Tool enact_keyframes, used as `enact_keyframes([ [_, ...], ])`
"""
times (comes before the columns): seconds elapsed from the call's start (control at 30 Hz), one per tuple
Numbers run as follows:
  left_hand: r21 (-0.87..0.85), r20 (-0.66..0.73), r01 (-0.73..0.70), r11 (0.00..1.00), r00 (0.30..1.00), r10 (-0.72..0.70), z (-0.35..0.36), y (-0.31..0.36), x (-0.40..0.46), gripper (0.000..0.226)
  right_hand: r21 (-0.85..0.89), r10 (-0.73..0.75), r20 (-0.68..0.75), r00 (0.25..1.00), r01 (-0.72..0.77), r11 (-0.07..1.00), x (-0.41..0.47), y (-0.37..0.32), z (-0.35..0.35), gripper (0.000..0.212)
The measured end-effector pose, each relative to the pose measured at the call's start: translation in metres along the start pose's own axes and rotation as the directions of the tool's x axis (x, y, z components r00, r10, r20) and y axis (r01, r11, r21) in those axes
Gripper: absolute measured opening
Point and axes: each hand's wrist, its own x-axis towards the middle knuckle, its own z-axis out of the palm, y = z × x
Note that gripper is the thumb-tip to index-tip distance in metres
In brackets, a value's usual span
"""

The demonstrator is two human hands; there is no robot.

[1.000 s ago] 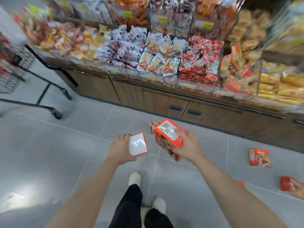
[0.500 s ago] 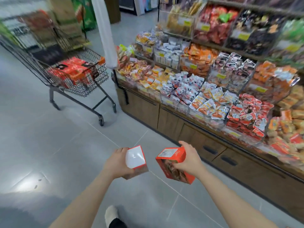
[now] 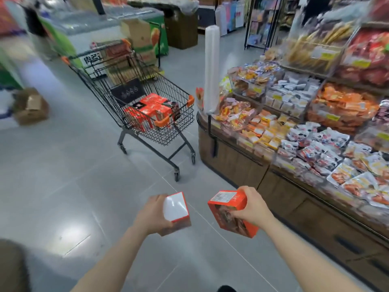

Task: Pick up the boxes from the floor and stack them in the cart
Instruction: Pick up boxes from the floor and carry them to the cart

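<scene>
My left hand [image 3: 152, 213] grips a red box [image 3: 176, 209] whose white end panel faces up. In my right hand [image 3: 251, 206] is a second red box [image 3: 229, 211], held by its top edge, with a white barcode label on top. Both boxes are held in front of me above the grey tiled floor. Ahead stands a black wire shopping cart [image 3: 181, 127] with orange corner bumpers. Several red boxes [image 3: 152, 111] lie stacked in its basket. The cart is well beyond both hands.
A wooden display counter [image 3: 235, 163] piled with snack packets runs along the right, close to the cart. A roll of plastic bags [image 3: 211, 68] stands upright on its corner. Cardboard cartons [image 3: 31, 107] sit on the floor at left, and a freezer case [image 3: 69, 32] behind the cart.
The view has swung left from the floor and shelf to the aisle; the cart now sits ahead and nearer. Both hands still hold their boxes, and the loose floor boxes have left view.
</scene>
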Motion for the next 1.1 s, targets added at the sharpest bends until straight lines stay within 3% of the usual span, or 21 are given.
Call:
enact_keyframes([
  [0.23, -0.034, -0.056, 0.129, 0.991, 0.99, -0.131, -0.047, -0.055, 0.065, 0.111, -0.046, -0.122, 0.092, 0.988, 0.126, 0.991, 0.129, -0.058, 0.025, 0.076],
  [0.5, -0.105, -0.181, 0.324, 0.94, 0.924, -0.338, -0.102, -0.099, 0.152, 0.093, -0.052, -0.293, 0.182, 0.939, 0.307, 0.95, 0.299, -0.139, 0.022, 0.084],
  [0.63, -0.148, -0.25, 0.355, 0.923, 0.889, -0.382, -0.125, -0.114, 0.186, 0.087, -0.03, -0.37, 0.157, 0.915, 0.379, 0.925, 0.361, -0.179, 0.022, 0.074],
  [0.87, -0.116, -0.296, 0.355, 0.928, 0.879, -0.373, -0.171, -0.156, 0.266, 0.083, -0.032, -0.421, 0.173, 0.89, 0.433, 0.901, 0.452, -0.24, 0.025, 0.062],
  [1.1, -0.128, -0.302, 0.253, 0.959, 0.911, -0.281, -0.237, -0.219, 0.371, 0.085, 0.001, -0.385, 0.044, 0.922, 0.385, 0.923, 0.547, -0.307, 0.043, 0.059],
])
